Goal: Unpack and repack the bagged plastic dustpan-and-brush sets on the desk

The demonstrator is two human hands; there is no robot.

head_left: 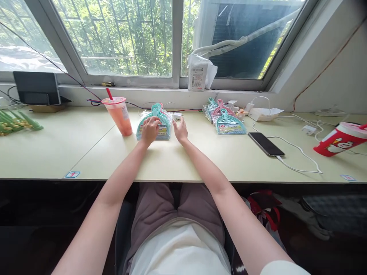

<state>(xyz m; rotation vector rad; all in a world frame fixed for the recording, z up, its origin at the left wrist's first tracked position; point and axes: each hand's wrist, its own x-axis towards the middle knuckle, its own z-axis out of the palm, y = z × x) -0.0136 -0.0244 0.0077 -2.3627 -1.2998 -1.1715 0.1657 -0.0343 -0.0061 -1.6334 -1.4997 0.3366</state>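
A stack of wrapped small dustpan sets (164, 130), teal with some pink behind, lies on the desk in front of me. My left hand (150, 130) rests on top of it, fingers bent over the front set; whether it grips anything is hard to make out. Just right of the stack, my right hand (180, 131) is held upright on its edge with thumb and fingers apart, holding nothing. Farther right lies a second group of wrapped sets, with a teal one (230, 124) in front and a pink one (220, 107) behind.
A pink drink cup (120, 118) stands close left of the stack. To the right are a phone (266, 144) on a white cable and a tilted red cup (340, 140). Green stems (18, 121) and a tablet (37, 88) are at the far left.
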